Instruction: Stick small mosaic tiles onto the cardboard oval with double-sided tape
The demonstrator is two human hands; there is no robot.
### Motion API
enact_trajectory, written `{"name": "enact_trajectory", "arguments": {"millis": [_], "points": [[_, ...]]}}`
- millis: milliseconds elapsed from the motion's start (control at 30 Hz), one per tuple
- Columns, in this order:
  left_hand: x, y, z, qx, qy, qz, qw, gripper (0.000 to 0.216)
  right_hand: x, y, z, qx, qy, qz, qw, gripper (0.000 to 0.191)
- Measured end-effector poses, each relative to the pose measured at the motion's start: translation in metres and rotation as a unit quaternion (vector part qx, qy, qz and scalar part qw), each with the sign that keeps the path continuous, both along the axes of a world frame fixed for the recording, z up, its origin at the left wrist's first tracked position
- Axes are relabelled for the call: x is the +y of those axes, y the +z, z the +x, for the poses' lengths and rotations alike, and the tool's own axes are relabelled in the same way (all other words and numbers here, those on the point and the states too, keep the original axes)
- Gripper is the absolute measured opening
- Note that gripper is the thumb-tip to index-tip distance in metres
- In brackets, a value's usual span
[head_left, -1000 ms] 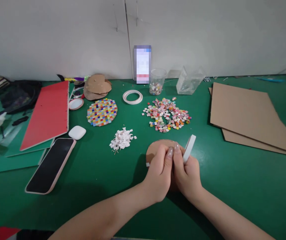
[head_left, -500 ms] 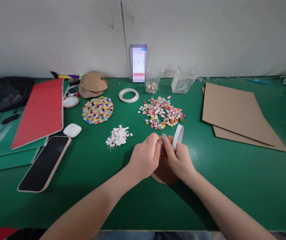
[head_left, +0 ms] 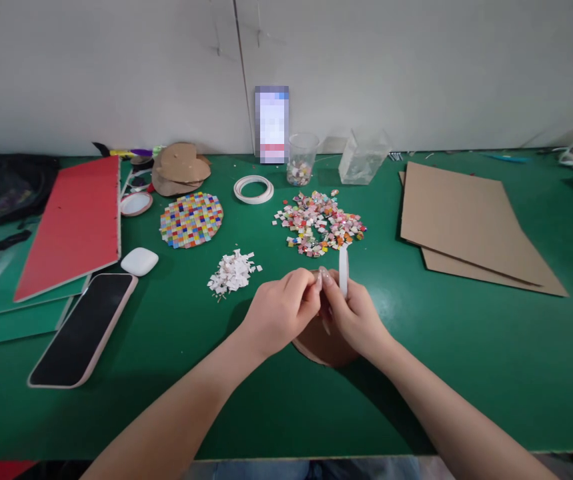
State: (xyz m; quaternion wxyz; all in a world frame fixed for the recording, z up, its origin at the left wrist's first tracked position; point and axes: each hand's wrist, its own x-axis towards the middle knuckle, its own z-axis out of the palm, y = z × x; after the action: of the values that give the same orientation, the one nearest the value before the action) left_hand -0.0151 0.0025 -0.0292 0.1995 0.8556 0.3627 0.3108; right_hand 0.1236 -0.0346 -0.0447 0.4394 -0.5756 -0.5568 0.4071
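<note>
My left hand (head_left: 283,303) is closed in a pinch, its fingertips meeting those of my right hand. What it pinches is too small and hidden to make out. My right hand (head_left: 359,317) is closed too, holding a narrow roll of white tape (head_left: 343,270) that stands edge-on above its fingers. Beneath both hands lies a brown cardboard disc (head_left: 323,347), its upper part covered by them. Just beyond are a loose spread of colourful small tiles (head_left: 319,227) and, to the left, a pile of white paper squares (head_left: 233,272).
Another tape roll (head_left: 253,190), a mosaic-covered disc (head_left: 191,220) and cardboard pieces (head_left: 181,168) lie farther back. A clear cup (head_left: 301,160) stands near a clear box (head_left: 363,159). Cardboard sheets (head_left: 459,223) lie right; a phone (head_left: 83,330), white case (head_left: 139,261) and red board (head_left: 73,227) lie left.
The tape roll in my right hand has turned more upright and edge-on. My hands stay together at the fingertips over the disc. The whole view has shifted slightly.
</note>
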Motion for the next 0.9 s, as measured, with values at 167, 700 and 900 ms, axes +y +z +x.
{"name": "enact_trajectory", "arguments": {"millis": [167, 700, 900], "points": [[0.005, 0.007, -0.006, 0.04, -0.038, -0.026, 0.998, 0.017, -0.001, 0.004, 0.002, 0.032, 0.012, -0.004, 0.999, 0.037], [-0.001, 0.002, -0.003, -0.056, -0.044, -0.008, 0.997, 0.011, 0.001, 0.016, 0.002, 0.194, 0.081, -0.036, 0.977, 0.034], [-0.003, -0.002, 0.0, -0.052, 0.012, 0.069, 0.996, 0.014, 0.0, 0.013, -0.002, 0.164, 0.069, -0.035, 0.983, 0.038]]}}
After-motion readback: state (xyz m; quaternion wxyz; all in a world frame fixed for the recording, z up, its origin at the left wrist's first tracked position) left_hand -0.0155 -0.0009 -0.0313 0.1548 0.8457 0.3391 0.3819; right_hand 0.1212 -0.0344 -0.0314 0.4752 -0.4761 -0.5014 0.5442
